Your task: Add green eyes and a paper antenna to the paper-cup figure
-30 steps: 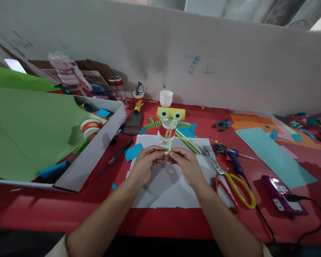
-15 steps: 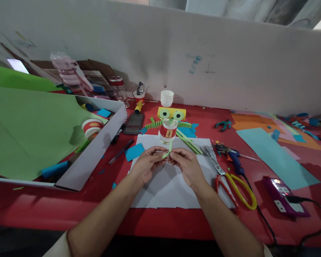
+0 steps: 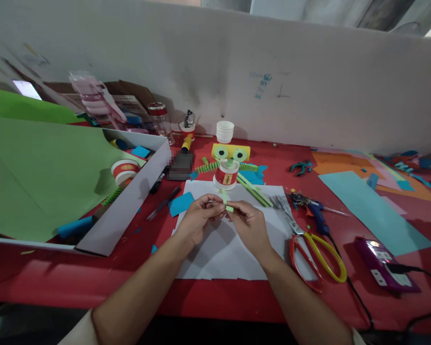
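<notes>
Between my two hands is a light green paper strip (image 3: 224, 197), crossed or folded over itself, with one end pointing up and one to the right. My left hand (image 3: 201, 216) pinches it from the left, and my right hand (image 3: 248, 219) pinches it from the right. Both are just above a sheet of white paper (image 3: 230, 261). Right behind the strip stands a red and white paper cup (image 3: 225, 176) with folded green paper springs (image 3: 207, 167) at its sides. Several flat green strips (image 3: 254, 190) lie beside the cup.
Scissors (image 3: 303, 235) with red and yellow handles lie at the right, near a blue glue gun (image 3: 318, 215) and a corded purple power socket (image 3: 386, 266). A white box (image 3: 125, 215) stands left. A yellow roll with paper eyes (image 3: 231, 152) and stacked white cups (image 3: 224, 132) sit behind.
The green strip has been bent over, so one end now sticks out to the right across the other. My fingers have shifted slightly around it; both hands remain in place.
</notes>
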`<move>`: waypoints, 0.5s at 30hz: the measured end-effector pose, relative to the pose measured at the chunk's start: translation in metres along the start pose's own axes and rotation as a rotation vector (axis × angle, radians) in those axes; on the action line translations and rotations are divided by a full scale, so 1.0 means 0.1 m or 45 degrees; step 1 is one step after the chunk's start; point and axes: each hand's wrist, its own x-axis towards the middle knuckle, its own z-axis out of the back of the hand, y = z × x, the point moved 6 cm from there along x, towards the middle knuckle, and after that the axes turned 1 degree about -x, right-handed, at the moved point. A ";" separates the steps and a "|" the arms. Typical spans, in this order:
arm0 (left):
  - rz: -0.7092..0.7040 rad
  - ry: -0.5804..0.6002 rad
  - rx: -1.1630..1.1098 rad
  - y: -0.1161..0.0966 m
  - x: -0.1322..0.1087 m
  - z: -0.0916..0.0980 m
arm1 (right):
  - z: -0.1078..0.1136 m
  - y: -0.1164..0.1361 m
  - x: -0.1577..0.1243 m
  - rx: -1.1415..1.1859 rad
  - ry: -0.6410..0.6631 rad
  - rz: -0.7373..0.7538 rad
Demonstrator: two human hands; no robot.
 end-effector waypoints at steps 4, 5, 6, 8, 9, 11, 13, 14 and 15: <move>-0.045 0.012 -0.007 -0.02 -0.01 -0.02 | 0.00 0.03 0.00 -0.049 0.017 0.026; -0.049 0.014 -0.010 -0.02 -0.01 -0.02 | 0.01 0.00 0.00 -0.037 0.014 -0.009; -0.049 0.015 -0.014 -0.03 -0.02 -0.03 | 0.01 -0.02 0.01 -0.016 0.010 -0.054; -0.029 0.007 -0.031 -0.02 -0.03 -0.04 | 0.00 -0.09 0.02 0.073 0.005 -0.158; -0.010 0.000 -0.042 -0.02 -0.03 -0.04 | -0.01 -0.11 0.02 0.142 0.003 -0.210; 0.033 -0.015 -0.070 0.01 -0.03 -0.03 | -0.03 -0.15 0.03 0.298 -0.007 -0.305; 0.063 -0.011 -0.103 0.03 -0.03 -0.02 | -0.06 -0.17 0.03 0.416 -0.014 -0.372; 0.069 -0.001 -0.114 0.03 -0.02 -0.02 | -0.06 -0.17 0.03 0.445 -0.018 -0.390; 0.072 0.011 -0.119 0.04 -0.02 -0.02 | -0.06 -0.17 0.03 0.453 -0.025 -0.396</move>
